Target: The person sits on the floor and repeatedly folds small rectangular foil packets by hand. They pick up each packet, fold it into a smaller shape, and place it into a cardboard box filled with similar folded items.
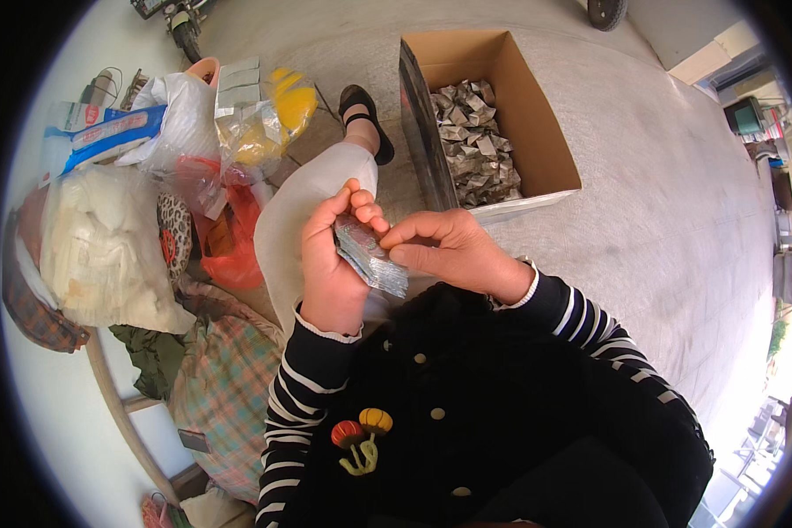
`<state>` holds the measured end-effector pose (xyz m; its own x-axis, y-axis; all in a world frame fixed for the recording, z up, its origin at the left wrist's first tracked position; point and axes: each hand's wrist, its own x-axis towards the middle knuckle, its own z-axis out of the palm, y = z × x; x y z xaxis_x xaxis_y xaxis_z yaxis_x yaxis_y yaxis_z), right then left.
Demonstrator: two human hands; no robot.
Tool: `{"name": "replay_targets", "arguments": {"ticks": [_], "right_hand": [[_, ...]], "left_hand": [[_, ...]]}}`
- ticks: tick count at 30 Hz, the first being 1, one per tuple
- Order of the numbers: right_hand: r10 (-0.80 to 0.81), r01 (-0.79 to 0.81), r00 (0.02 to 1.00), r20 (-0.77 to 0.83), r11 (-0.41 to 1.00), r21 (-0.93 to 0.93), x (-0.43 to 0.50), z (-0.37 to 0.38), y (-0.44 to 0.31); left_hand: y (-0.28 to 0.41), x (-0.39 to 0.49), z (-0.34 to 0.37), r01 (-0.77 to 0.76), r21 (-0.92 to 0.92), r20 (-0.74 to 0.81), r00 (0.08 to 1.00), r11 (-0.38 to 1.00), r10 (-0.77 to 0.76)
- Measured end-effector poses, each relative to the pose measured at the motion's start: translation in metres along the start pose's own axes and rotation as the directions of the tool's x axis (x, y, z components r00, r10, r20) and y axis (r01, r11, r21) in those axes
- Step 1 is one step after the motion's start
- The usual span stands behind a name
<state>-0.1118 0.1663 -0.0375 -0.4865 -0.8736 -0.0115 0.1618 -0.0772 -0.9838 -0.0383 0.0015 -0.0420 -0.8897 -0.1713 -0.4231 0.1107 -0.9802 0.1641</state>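
My left hand (336,257) holds a small stack of silvery foil packets (371,256) with crimped ends, pinkish print showing on the top one. The thumb and fingers of my right hand (445,252) meet at the right edge of this stack; whether they grip a packet is hard to tell. Both hands are over my lap. Beyond them, an open cardboard box (546,125) stands on the floor, holding a heap of folded silvery packets (478,148).
At left lie a clear bag of white material (109,244), a red plastic bag (234,244), a white sack (188,112) and clear bags with yellow and silvery contents (294,99). Plaid cloth (228,389) covers something beside me. A motorcycle wheel (186,41) shows at the top left.
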Motion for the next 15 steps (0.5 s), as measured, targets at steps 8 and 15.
{"name": "replay_targets", "arguments": {"ticks": [8, 15], "right_hand": [[0.118, -0.117, 0.993, -0.001, 0.992, -0.038, -0.0013, 0.0010, -0.0103], [0.130, -0.130, 0.991, 0.017, 0.989, 0.076, -0.0004, -0.0012, -0.0099]], "left_hand": [[-0.0010, -0.0003, -0.0002, -0.015, 0.019, -0.007, 1.000, 1.000, 0.015], [0.0005, -0.0009, -0.0012, 0.002, 0.006, -0.003, 1.000, 1.000, -0.002]]}}
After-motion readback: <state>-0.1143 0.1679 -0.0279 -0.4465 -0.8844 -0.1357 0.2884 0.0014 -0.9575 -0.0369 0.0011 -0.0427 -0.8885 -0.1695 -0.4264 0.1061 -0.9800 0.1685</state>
